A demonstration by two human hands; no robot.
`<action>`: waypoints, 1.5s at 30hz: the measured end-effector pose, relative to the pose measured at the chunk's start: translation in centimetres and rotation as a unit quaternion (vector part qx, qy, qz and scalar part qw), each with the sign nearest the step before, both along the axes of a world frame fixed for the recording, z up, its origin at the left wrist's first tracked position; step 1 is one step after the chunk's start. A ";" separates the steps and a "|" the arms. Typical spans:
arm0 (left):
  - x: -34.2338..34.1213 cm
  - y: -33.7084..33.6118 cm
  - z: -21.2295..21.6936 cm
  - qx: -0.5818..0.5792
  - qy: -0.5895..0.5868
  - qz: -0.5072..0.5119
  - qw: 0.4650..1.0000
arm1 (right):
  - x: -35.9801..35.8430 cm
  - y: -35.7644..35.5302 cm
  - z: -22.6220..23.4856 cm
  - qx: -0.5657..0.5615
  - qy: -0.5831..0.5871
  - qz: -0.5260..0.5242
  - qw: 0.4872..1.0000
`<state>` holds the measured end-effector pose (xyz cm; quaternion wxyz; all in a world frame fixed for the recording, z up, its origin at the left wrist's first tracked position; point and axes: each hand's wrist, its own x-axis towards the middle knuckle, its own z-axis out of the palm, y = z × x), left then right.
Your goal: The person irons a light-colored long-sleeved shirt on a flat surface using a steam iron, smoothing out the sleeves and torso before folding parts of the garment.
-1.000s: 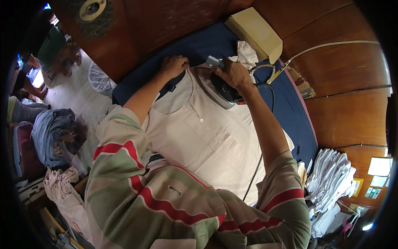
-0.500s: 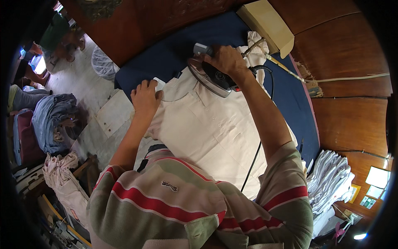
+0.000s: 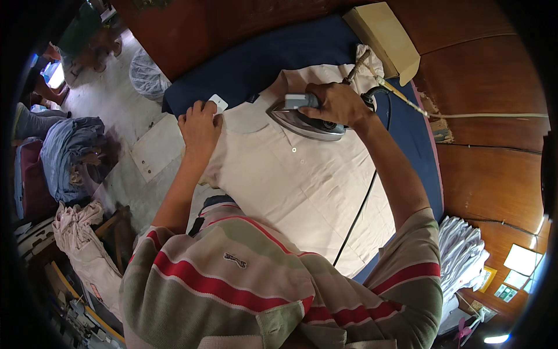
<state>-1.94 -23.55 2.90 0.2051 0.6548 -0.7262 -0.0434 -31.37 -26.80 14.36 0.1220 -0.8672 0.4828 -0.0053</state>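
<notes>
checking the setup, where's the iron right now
In the head view the iron sits upper centre, gripped by the right hand, on the cream shirt beside its collar.

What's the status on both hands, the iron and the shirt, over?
Right hand grips iron, sole down near the collar. Left hand flat on shirt edge. Cord trails across shirt; nothing else in the way.

One head-worn fisheye view looks steeply down over the wearer's striped shirt [image 3: 244,285] at six o'clock, close above the ironing table [image 3: 273,58], which runs toward twelve o'clock; floor [image 3: 116,116] curves away at nine o'clock, wooden wall [image 3: 494,116] at three.
</notes>
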 end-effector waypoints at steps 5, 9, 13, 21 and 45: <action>-0.1 0.0 0.1 0.010 0.002 0.010 1.000 | -0.4 0.3 -0.2 0.017 0.022 0.004 1.000; -0.2 -0.1 0.3 0.022 -0.001 0.013 1.000 | 0.1 0.4 0.3 0.063 0.030 0.001 0.998; -0.3 -0.3 0.5 0.035 -0.002 0.015 0.999 | 0.2 0.2 0.2 0.069 0.026 0.025 0.997; -0.4 -0.3 0.4 0.031 0.003 0.008 0.999 | -2.1 -3.2 -1.1 -0.045 0.030 -0.302 0.952; -12.9 -7.3 0.9 -0.017 0.108 -0.167 0.980 | -3.0 3.3 -0.8 -0.060 0.002 -0.332 0.941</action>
